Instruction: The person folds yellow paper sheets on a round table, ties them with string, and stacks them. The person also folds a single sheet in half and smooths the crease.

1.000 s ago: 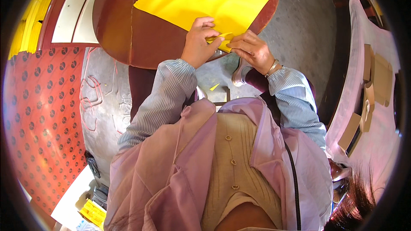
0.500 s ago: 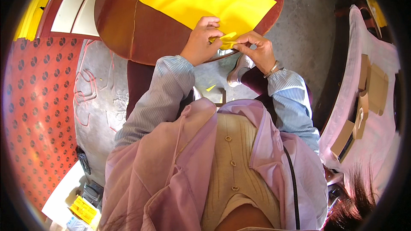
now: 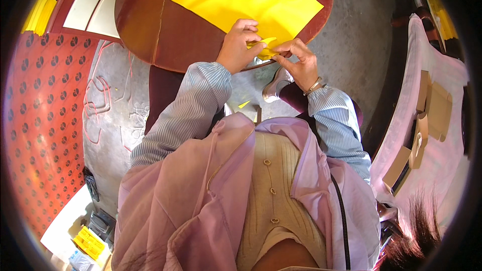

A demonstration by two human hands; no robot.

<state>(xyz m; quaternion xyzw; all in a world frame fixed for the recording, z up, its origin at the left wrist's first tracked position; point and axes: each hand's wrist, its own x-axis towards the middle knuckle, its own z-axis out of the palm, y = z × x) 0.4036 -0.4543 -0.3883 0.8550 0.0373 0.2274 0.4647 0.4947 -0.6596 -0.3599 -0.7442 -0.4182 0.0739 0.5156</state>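
Sheet, smooth yellow, creased corner pinched in both hands, glossy rounded table

Yellow sheet — right hand pinching, left hand touching

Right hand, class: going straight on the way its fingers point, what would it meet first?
Probably the bunched edge of the yellow sheet, already at the right hand's fingertips; then the left hand just beyond, though relative heights are unclear.
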